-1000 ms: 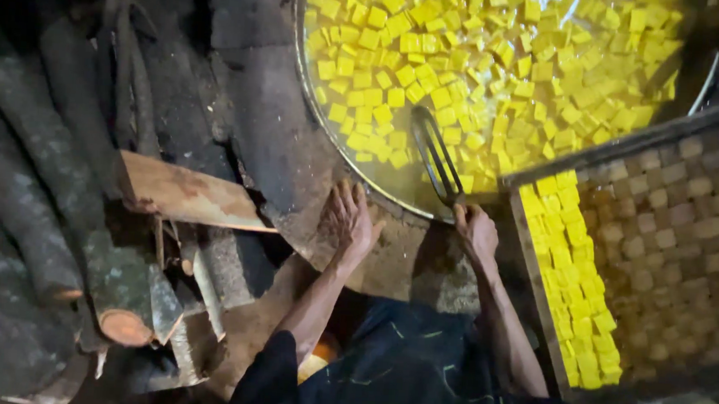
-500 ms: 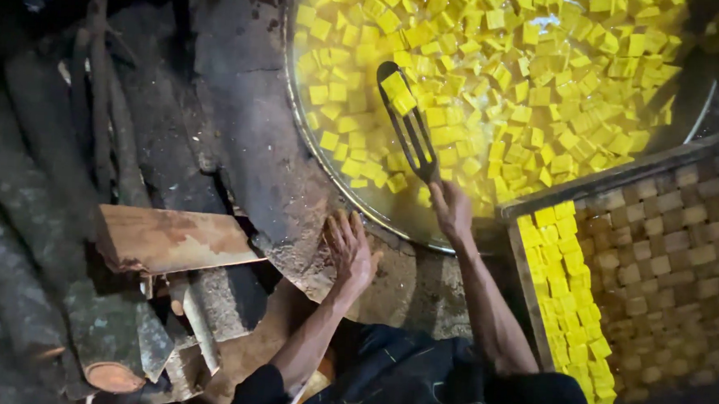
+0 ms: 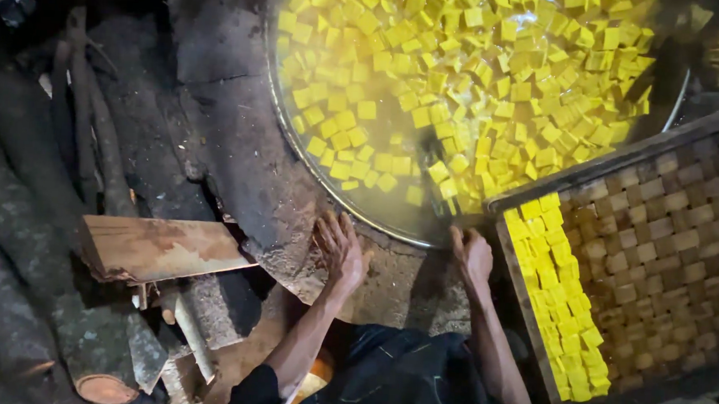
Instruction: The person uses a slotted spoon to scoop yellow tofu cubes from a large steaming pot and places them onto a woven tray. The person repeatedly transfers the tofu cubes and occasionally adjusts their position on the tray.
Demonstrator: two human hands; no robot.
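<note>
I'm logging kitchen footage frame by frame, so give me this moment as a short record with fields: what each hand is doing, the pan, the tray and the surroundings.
left hand: left hand flat on the stove's rough ledge, empty
right hand: right hand at the pan's near rim, by the tray corner; grip unclear
pan: wide metal pan of liquid with floating yellow cubes
tray: wooden tray, yellow cubes along its left side, brown cubes filling the rest
surroundings: firewood logs and a plank on the left
</note>
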